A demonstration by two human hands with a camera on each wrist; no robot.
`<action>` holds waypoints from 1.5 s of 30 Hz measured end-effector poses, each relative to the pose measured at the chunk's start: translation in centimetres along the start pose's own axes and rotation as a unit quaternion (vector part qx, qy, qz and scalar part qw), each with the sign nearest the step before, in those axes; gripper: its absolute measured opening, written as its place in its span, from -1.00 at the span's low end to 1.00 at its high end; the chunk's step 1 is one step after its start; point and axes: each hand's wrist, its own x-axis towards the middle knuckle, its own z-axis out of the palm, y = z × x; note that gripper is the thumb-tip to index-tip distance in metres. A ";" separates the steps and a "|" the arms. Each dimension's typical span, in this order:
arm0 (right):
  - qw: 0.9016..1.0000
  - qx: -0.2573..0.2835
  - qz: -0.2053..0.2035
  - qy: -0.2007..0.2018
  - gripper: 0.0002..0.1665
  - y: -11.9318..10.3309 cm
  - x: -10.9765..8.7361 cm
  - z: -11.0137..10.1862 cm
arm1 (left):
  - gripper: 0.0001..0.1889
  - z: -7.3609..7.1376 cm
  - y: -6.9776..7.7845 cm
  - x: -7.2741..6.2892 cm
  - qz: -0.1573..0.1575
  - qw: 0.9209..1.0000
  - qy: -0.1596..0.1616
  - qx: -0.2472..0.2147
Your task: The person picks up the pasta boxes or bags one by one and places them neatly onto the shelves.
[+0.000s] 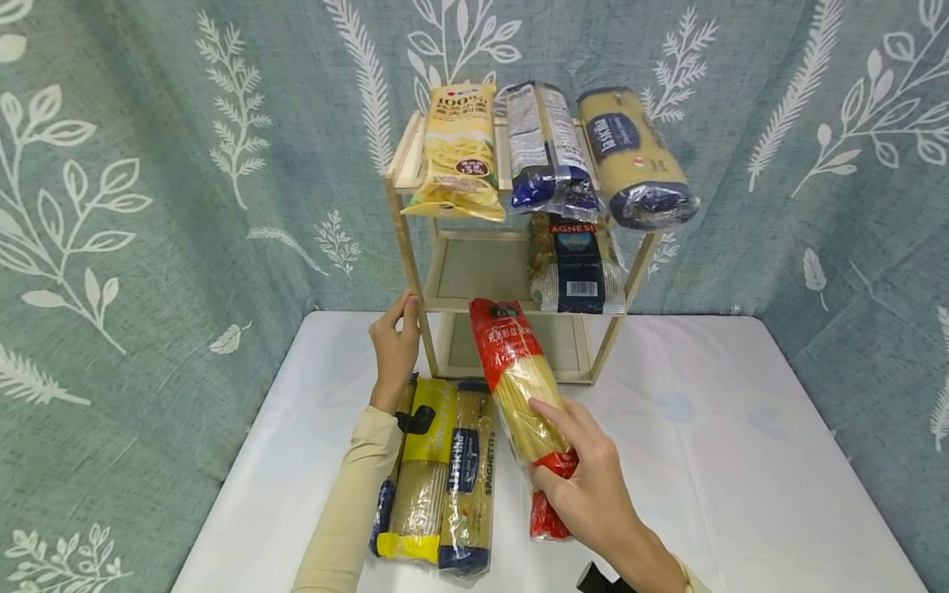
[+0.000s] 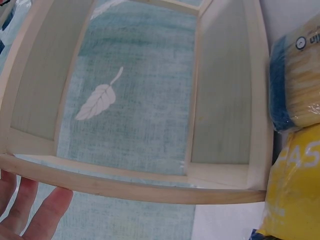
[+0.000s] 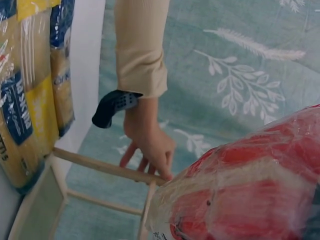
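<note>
My right hand [image 1: 593, 469] grips the lower part of a red-ended pack of spaghetti [image 1: 522, 395], tilted with its top toward the rack. That top overlaps the front edge of the middle shelf [image 1: 482, 272] in the head view. Up close, the pack [image 3: 240, 185] fills the lower right of the right wrist view. My left hand [image 1: 395, 342] holds the left front post of the wooden rack [image 1: 406, 247], near middle-shelf height. Its fingertips [image 2: 55, 207] lie against the wood in the left wrist view.
A yellow pasta pack [image 1: 461, 152], a blue-and-white pack [image 1: 550, 148] and a La Sicilia pack [image 1: 638, 156] lie on the top shelf. An Agnesi pasta bag [image 1: 578, 263] sits on the middle shelf's right. Below my left arm, spaghetti packs [image 1: 467, 486] lie on the white table [image 1: 704, 461].
</note>
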 end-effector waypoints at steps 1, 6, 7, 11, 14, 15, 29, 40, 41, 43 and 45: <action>1.000 0.003 0.000 0.000 -0.14 0.0 0.2 0.0 | -0.63 0.0 -0.1 0.0 0.000 1.000 0.001 -0.001; 1.000 0.004 -0.003 0.003 -0.14 0.4 1.2 0.3 | -0.62 -0.2 0.0 0.0 -0.003 1.000 0.002 -0.002; 1.000 0.001 -0.004 0.005 -0.14 0.5 1.4 0.3 | -0.62 -0.2 0.0 0.0 -0.004 1.000 0.001 -0.002; 1.000 -0.017 -0.010 0.010 -0.16 0.9 2.2 0.4 | -0.64 -0.1 0.1 0.1 0.001 1.000 0.002 -0.002; 0.999 -0.026 -0.014 0.014 -0.19 1.1 2.8 0.5 | -0.67 0.0 0.0 0.1 0.010 1.000 0.003 -0.003; 0.999 -0.028 -0.014 0.015 -0.20 1.2 3.0 0.6 | -0.68 0.0 -0.1 0.1 0.011 1.000 0.003 -0.003; 0.996 -0.077 -0.012 0.033 -0.24 1.6 6.4 1.1 | -0.74 0.2 0.0 0.2 0.019 1.000 0.017 0.001; 0.995 -0.092 0.002 0.037 -0.33 1.4 9.2 1.9 | -0.67 -0.2 0.0 -0.1 0.011 1.000 0.004 -0.012; 0.995 -0.093 0.003 0.038 -0.33 1.4 9.4 2.0 | -0.68 -0.2 0.5 -0.1 0.011 1.000 0.004 -0.014; 0.995 -0.095 0.005 0.040 -0.33 1.4 10.0 2.2 | -0.68 -0.2 0.6 -0.1 0.012 1.000 0.005 -0.016; 0.994 -0.100 0.008 0.042 -0.33 1.3 10.5 2.3 | -0.68 -0.3 0.6 0.0 0.011 1.000 0.006 -0.014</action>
